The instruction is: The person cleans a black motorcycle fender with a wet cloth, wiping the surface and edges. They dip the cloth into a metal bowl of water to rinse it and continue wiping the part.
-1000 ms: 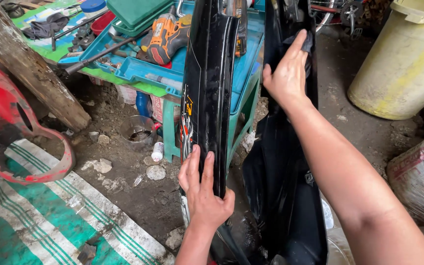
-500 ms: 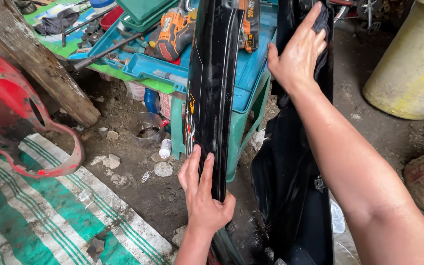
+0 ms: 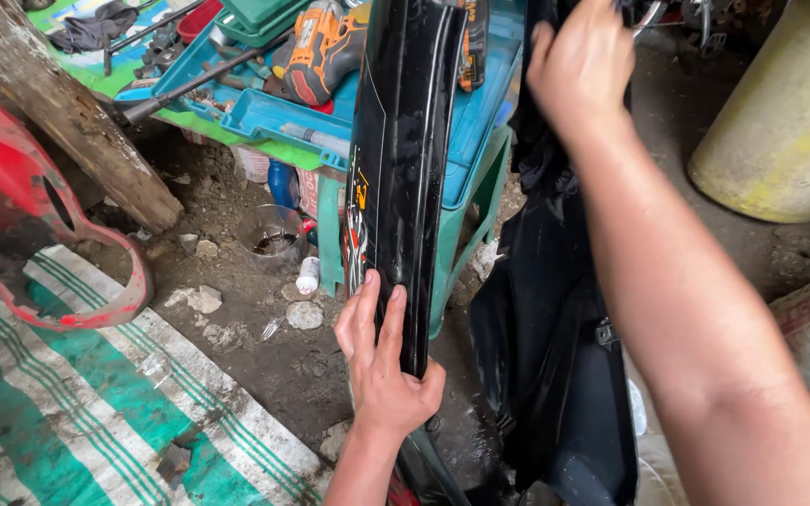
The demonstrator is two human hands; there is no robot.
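We hold the long black fairing panel [image 3: 405,169] upright before the green table [image 3: 480,178], left hand [image 3: 382,370] grasping its lower edge, right hand [image 3: 583,66] gripping the top; it seems light, glossy, slippery and flexible, so its edges give the best hold.

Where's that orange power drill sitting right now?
The orange drill lies near the top of the head view, in the blue tray, just left of the black panel.

Glossy black fairing panel [image 3: 396,159] with orange-red decal; orange-black cordless drill [image 3: 316,56] at eleven o'clock; teal tray [image 3: 274,117]; green-and-white striped mat [image 3: 77,412] at seven o'clock; red fairing [image 3: 11,206]; pale yellow drum [image 3: 780,122].
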